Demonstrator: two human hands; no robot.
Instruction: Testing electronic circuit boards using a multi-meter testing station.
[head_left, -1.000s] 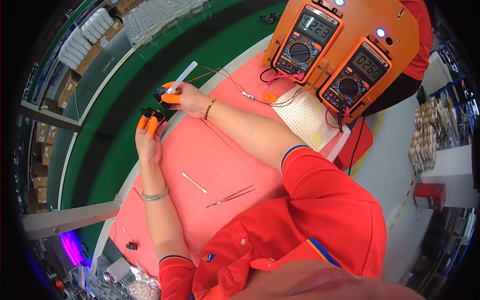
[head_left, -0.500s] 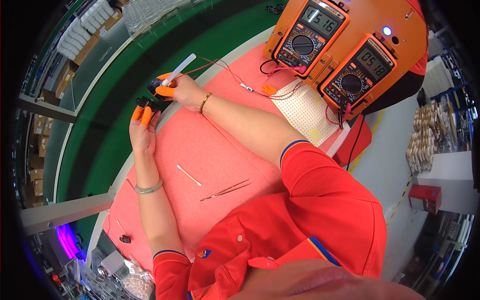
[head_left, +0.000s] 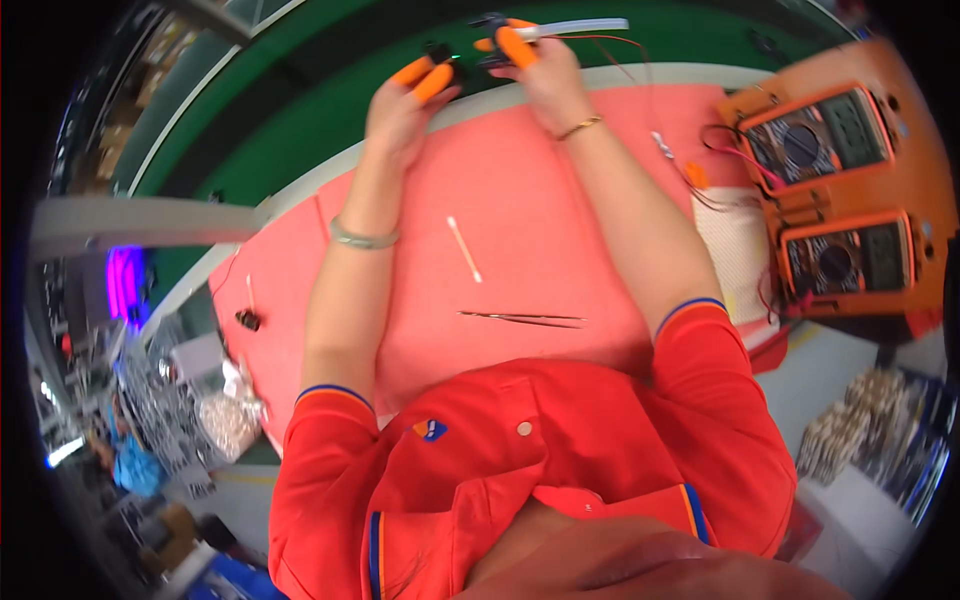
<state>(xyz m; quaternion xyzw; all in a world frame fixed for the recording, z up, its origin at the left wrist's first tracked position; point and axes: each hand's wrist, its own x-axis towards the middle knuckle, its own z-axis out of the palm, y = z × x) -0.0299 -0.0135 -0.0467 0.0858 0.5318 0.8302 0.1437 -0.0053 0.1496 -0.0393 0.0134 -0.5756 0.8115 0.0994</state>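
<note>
My left hand (head_left: pixel 400 115), with orange finger cots on its fingertips, pinches a small black part (head_left: pixel 438 52). A small green glow shows beside that part. To its right, my right hand (head_left: pixel 553 82) also wears orange finger cots. It grips a dark clip-like piece (head_left: pixel 489 28) together with a white tube (head_left: pixel 590 25) that points right. A thin red wire (head_left: pixel 640 50) runs from around the tube down toward the meters. The two held pieces are close together but apart, over the green belt. Blur hides their finer details.
On the pink mat (head_left: pixel 530 240) lie a cotton swab (head_left: pixel 465 250) and metal tweezers (head_left: pixel 522 319). A small black part (head_left: pixel 247 319) sits at the left. Two orange multimeters (head_left: pixel 815 140) stand in an orange case at the right. A grey post (head_left: pixel 150 222) crosses at left.
The view has swung, so the multimeters now sit further right and my hands higher in the picture. Both hands keep their hold on the same pieces.
</note>
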